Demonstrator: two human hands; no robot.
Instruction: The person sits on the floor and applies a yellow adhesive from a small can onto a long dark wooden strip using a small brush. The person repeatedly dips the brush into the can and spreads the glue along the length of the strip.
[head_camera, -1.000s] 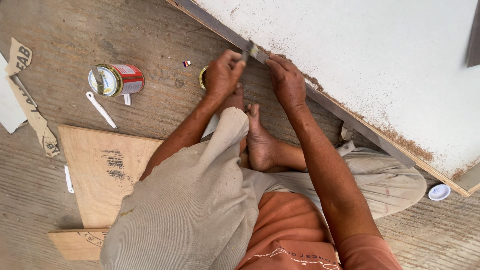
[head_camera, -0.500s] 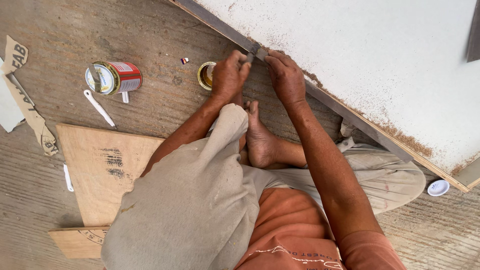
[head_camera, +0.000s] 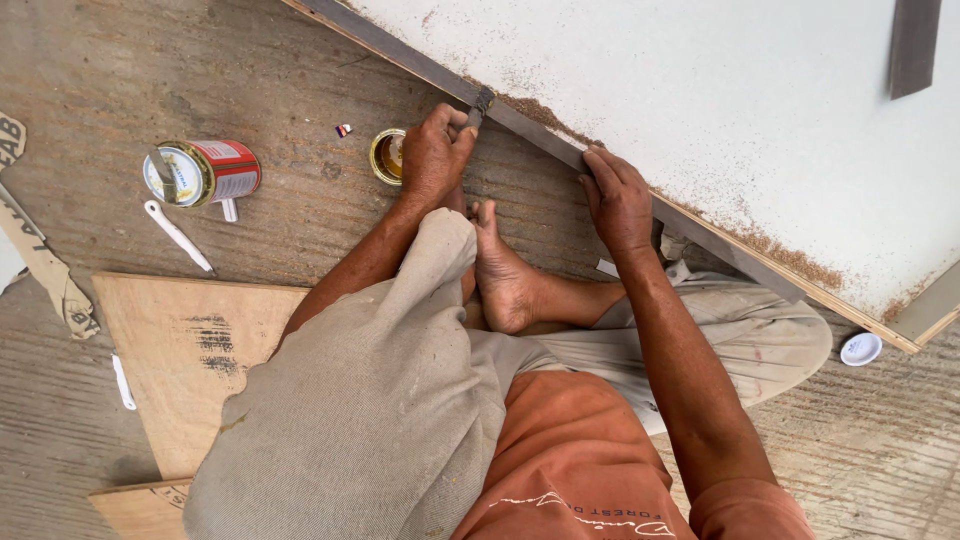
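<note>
Hands met along the dark edge strip (head_camera: 560, 145) of the white board (head_camera: 720, 110), and we saw them well apart on it. We saw the left hand (head_camera: 436, 155) curled tight around a small dark tool (head_camera: 480, 103), its tip touching the strip. We saw the right hand (head_camera: 618, 200) half open, fingers (head_camera: 597, 168) pressed flat on the strip and gripping nothing. Brown dust lay along the board's near edge. On the floor (head_camera: 300, 60), a small open tin (head_camera: 388, 155) sat just beside the left hand; a red can (head_camera: 205, 172) lay on its side farther left, near a white stick (head_camera: 178, 235). Plywood (head_camera: 190, 360) lay by the bent knee, and a white cap (head_camera: 861, 348) rested near the board's corner.
</note>
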